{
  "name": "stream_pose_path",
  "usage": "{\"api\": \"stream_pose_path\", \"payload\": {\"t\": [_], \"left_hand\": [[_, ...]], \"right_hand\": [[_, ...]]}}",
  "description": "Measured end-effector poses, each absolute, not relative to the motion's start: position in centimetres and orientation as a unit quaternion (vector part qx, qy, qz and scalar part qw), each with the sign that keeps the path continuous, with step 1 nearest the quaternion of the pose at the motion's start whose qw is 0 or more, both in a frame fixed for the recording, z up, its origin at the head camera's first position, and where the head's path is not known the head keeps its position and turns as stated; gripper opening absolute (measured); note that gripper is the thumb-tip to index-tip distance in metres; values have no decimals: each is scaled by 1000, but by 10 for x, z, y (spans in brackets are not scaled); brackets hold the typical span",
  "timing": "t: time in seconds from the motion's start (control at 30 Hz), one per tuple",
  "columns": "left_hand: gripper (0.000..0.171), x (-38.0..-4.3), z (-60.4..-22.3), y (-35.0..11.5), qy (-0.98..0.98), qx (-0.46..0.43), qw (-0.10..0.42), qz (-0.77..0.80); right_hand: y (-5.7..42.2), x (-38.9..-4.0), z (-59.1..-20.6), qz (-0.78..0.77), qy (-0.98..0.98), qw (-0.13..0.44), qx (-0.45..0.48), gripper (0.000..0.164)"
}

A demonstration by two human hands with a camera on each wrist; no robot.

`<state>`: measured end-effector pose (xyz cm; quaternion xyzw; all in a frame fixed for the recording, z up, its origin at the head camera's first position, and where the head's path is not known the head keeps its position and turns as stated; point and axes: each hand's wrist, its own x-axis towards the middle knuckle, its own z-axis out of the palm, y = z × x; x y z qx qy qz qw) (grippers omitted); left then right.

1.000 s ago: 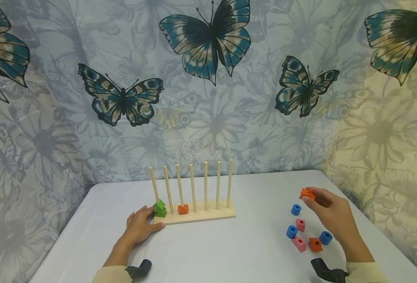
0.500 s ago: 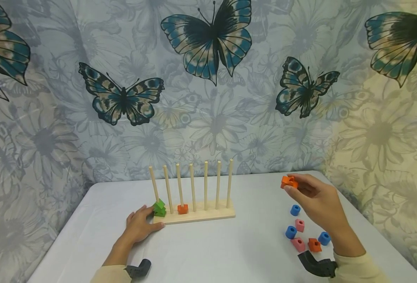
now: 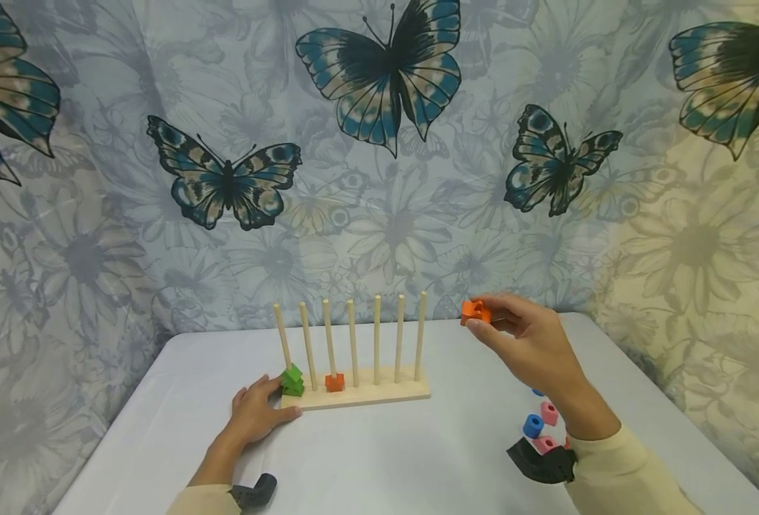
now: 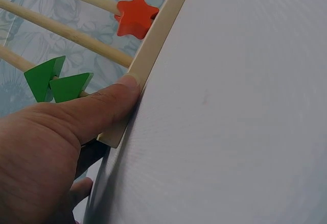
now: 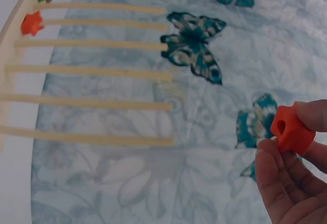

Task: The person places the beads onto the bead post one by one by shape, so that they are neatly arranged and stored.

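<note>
An orange star-shaped bead [image 3: 475,312] with a hole through it is pinched between the thumb and fingers of my right hand [image 3: 534,343], raised right of the pegs. My left hand [image 3: 257,411] grips the left end of the wooden peg rack [image 3: 379,393], its thumb [image 4: 110,104] on the front edge; its other fingers are partly hidden. Two green triangular beads [image 3: 292,381] are stacked on the leftmost peg. Another orange star bead [image 4: 137,17] sits at the foot of the third peg. The other pegs are bare.
Loose beads lie at the right of the white table [image 3: 379,458], partly hidden by my right arm: blue cylinders [image 3: 533,426] and pink ones [image 3: 549,413]. A butterfly-printed cloth [image 3: 392,214] hangs behind the table.
My right hand has carried the orange star bead leftward and upward, away from the loose beads and closer to the rack. The left hand and rack have stayed in place.
</note>
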<state>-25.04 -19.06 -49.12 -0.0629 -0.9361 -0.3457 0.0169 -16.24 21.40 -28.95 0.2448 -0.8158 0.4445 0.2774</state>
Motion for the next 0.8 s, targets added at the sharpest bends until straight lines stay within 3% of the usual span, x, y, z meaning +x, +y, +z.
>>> {"api": "stream_pose_path", "payload": {"t": [0.8], "left_hand": [[80, -248, -490, -188, -938, -63, 20, -341]], "right_hand": [[123, -231, -281, 490, -801, 191, 287, 28]]}}
